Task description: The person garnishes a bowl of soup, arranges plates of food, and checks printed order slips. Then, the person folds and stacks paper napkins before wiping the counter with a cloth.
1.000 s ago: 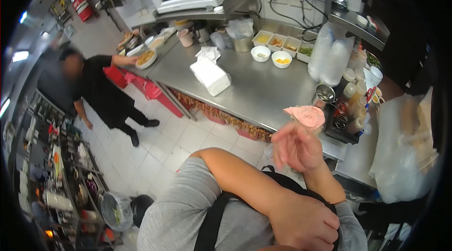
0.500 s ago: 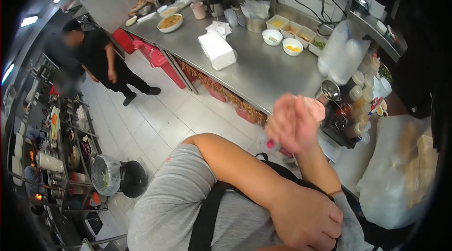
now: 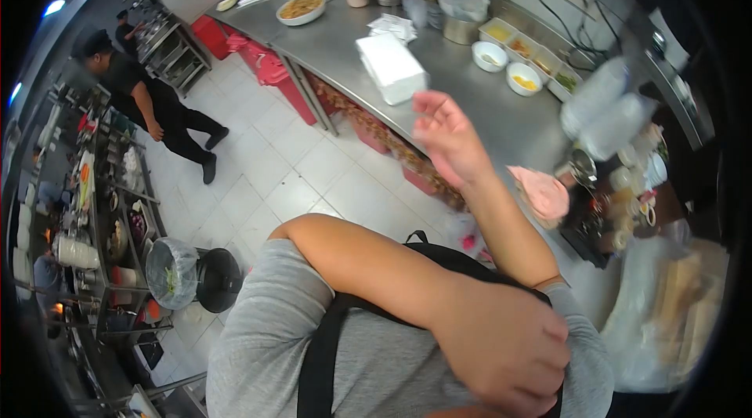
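My right hand [image 3: 448, 140] is raised in front of the steel counter, its fingers apart and slightly bent, with nothing in it. It appears near a white block of stacked napkins [image 3: 392, 69] in the view. Behind my right forearm, a folded pink cloth [image 3: 542, 195] lies at the counter's edge. My left arm crosses my chest. Its hand [image 3: 509, 347] rests by my right upper arm with curled fingers, close to a black strap [image 3: 321, 355] worn over my grey shirt; what the fingertips hold, if anything, is hidden.
On the counter [image 3: 329, 50] stand a bowl of food [image 3: 301, 10], two small white bowls [image 3: 523, 79], ingredient tubs [image 3: 540, 65] and plastic bags [image 3: 603, 112]. Sauce bottles [image 3: 623, 183] crowd the right. A co-worker in black [image 3: 149, 97] walks at left, near a lined bin [image 3: 172, 273].
My right hand has moved up and left, away from the pink cloth, and its fingers have spread. My left hand stays by my right arm. The co-worker has stepped, and the view has shifted.
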Demonstrator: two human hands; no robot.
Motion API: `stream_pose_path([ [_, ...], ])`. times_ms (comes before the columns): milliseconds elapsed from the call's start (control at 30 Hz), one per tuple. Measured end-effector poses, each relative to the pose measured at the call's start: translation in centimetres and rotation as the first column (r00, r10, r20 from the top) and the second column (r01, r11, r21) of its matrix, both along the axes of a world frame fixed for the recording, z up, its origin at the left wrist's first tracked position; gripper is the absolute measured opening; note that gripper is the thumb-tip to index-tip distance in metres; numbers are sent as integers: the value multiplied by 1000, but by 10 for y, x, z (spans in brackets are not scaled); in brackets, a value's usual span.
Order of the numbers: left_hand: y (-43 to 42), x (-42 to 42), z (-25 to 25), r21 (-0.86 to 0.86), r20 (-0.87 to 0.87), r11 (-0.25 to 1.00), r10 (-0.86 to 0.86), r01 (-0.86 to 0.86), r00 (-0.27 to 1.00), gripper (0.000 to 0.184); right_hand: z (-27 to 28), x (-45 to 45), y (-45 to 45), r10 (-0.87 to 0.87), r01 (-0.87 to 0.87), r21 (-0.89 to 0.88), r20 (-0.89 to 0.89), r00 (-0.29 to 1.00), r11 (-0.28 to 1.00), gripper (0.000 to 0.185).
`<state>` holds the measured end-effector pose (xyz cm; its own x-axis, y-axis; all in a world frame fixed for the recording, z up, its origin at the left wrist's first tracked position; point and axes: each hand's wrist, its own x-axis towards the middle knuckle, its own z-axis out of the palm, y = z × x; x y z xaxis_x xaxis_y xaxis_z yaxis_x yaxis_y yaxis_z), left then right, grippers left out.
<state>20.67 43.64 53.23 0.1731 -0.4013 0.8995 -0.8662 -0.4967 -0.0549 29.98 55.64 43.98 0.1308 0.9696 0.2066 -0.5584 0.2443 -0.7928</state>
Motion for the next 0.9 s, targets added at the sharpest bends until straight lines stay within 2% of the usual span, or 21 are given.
stream_pose_path([
  [33,30,-15,1,151,-156,988,55,-31,986,24,-3,-16,10,94,-74,-132,154,984,988,54],
  [67,62,-32,1,300,-301,953,131,-37,945,36,-14,-33,22,76,-44,-93,372,925,995,55],
  [100,93,-47,-1,302,-393,944,249,-131,885,37,-35,-50,37,43,-23,-43,572,819,999,57],
  [133,126,-63,-12,190,-472,956,287,-222,833,38,-58,-65,54,-5,-11,17,741,671,1000,58],
  [167,158,-82,-28,79,-550,944,309,-320,776,40,-94,-78,73,-37,-36,73,796,604,997,57],
  [200,187,-117,-41,90,-546,825,509,-558,665,46,-120,-90,87,-74,-63,127,841,536,990,56],
  [233,212,-151,-67,2,-546,687,609,-727,575,48,-125,-101,92,7,-125,65,865,501,990,56],
  [267,228,-191,-85,-19,-660,538,627,-843,415,48,-133,-112,98,99,-158,-14,833,544,987,54],
  [300,241,-233,-103,-15,-759,369,601,-929,251,48,-141,-122,104,186,-189,-90,792,581,978,53],
  [333,252,-273,-130,9,-831,234,543,-972,123,47,-151,-131,115,276,-210,-179,675,685,961,51],
  [400,257,-353,-188,276,-874,-3,415,-961,-252,45,-154,-142,139,392,-238,-338,527,754,911,41],
  [433,251,-387,-206,560,-805,32,257,-828,-534,50,-154,-146,151,442,-258,-417,441,781,872,36],
  [467,246,-415,-220,777,-629,121,106,-618,-770,54,-160,-149,169,451,-253,-441,432,781,861,31],
  [533,245,-454,-243,692,-630,365,-116,-623,-768,57,-171,-156,214,469,-245,-488,412,782,838,22],
  [567,246,-464,-262,581,-754,307,-145,-754,-640,56,-160,-159,239,434,-184,-475,496,752,861,10],
  [633,253,-473,-296,298,-931,177,-164,-938,-327,55,-148,-159,296,374,-174,-418,464,803,892,10],
  [667,261,-470,-307,242,-952,128,-160,-962,-261,55,-138,-157,327,342,-171,-382,443,829,908,13],
  [700,275,-464,-314,248,-953,75,-157,-966,-257,54,-144,-152,365,312,-143,-442,336,889,885,15],
  [733,288,-459,-319,277,-947,25,-162,-960,-278,54,-141,-147,399,277,-160,-409,244,929,899,15],
  [833,323,-452,-320,355,-924,-84,-184,-931,-335,52,-136,-126,504,128,-101,-346,58,990,933,15],
  [900,342,-452,-311,398,-908,-144,-204,-906,-367,51,-153,-106,578,54,-54,-386,-10,998,921,19],
])
